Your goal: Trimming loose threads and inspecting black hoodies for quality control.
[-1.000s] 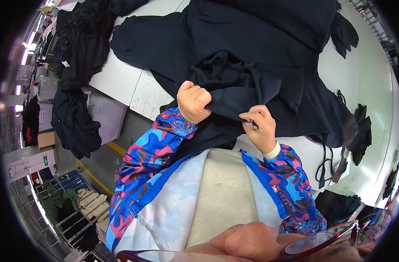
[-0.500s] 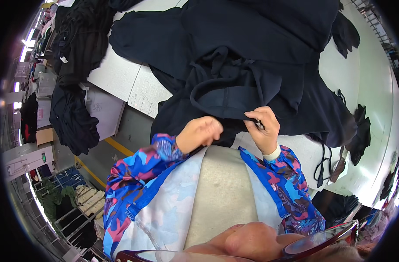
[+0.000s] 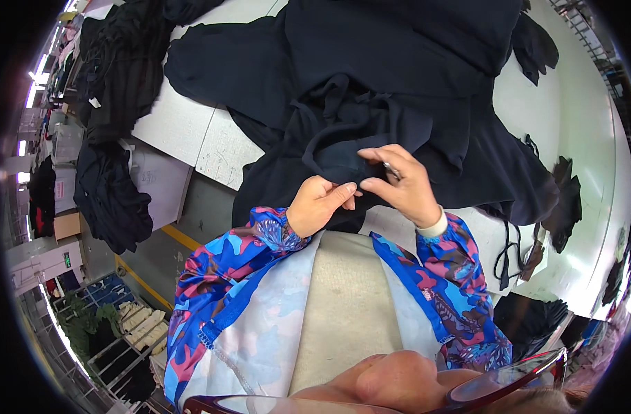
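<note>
A dark navy garment lies spread over the table, its neck or hood opening gathered in folds in front of me. At the near edge of that opening, my left hand pinches the cloth between thumb and fingers. Just to its right is my right hand, thumb tip beside the left thumb and forefinger arched over the cloth. Tucked in its curled fingers is a small metal tool, mostly hidden; it may be thread snips.
The white table shows around the garment. Dark clothes hang over its left side, and dark pieces lie at the right, near a thin dark cord. A rack with folded clothes stands lower left.
My left hand, blurred and off the edge before, now pinches the cloth. My right hand has shifted left towards it, its thumb and forefinger spread from their pinch on the edge.
</note>
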The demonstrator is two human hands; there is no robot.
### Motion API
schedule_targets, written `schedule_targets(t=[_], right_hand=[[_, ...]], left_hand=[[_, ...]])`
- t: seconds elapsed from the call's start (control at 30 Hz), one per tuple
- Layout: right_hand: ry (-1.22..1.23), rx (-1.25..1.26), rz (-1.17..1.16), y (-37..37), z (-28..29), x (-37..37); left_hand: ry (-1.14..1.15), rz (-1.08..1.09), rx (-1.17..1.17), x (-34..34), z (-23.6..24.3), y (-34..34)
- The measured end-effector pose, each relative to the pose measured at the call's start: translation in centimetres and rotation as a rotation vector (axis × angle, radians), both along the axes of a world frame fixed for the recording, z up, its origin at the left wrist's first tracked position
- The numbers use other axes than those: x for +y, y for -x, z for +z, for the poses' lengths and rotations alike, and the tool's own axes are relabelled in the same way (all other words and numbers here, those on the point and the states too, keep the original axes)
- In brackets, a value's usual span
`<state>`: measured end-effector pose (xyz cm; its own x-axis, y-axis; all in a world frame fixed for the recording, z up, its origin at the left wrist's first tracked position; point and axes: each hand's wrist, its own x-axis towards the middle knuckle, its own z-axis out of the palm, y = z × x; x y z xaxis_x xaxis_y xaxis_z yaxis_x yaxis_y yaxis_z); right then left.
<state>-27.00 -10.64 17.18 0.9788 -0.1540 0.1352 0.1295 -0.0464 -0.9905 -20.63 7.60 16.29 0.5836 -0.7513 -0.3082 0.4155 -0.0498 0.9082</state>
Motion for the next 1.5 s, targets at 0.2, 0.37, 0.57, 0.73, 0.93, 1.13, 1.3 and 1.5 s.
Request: schedule_targets(t=[0.2, 0.37, 0.57, 0.73, 0.93, 1.13, 1.3, 1.5], right_hand=[[0.092, 0.016, -0.090, 0.0, -0.9, 1.0], [0.327, -0.182, -0.243, -0.1, -1.0, 1.0], [0.470, -0.234, -0.282, 0.5, -0.7, 0.7], [0.353, -0.220, -0.312, 1.1, -1.1, 0.8], [0.036, -0.143, -0.180, 1.1, -1.0, 0.0], [0.031, 0.065, -0.211, 1.4, -0.4, -0.2], [0.083, -0.008, -0.258, 2.2, 0.4, -0.7], [0.425, 0.116, -0.247, 3.2, 0.8, -0.9]], left_hand=[[-0.016, 0.047, 0.025, 0.0, 0.1, 0.0], [0.030, 0.138, 0.079, -0.5, 0.5, 0.1], [0.031, 0.106, 0.139, -1.1, 0.9, 0.0], [0.084, 0.119, 0.289, -1.2, 1.0, -0.1], [0.095, 0.160, 0.343, -1.2, 1.0, -0.2], [0.080, 0.149, 0.307, -1.3, 1.0, -0.3], [0.067, 0.145, 0.290, -1.4, 0.9, -0.3], [0.057, 0.134, 0.264, -1.6, 0.9, -0.1]])
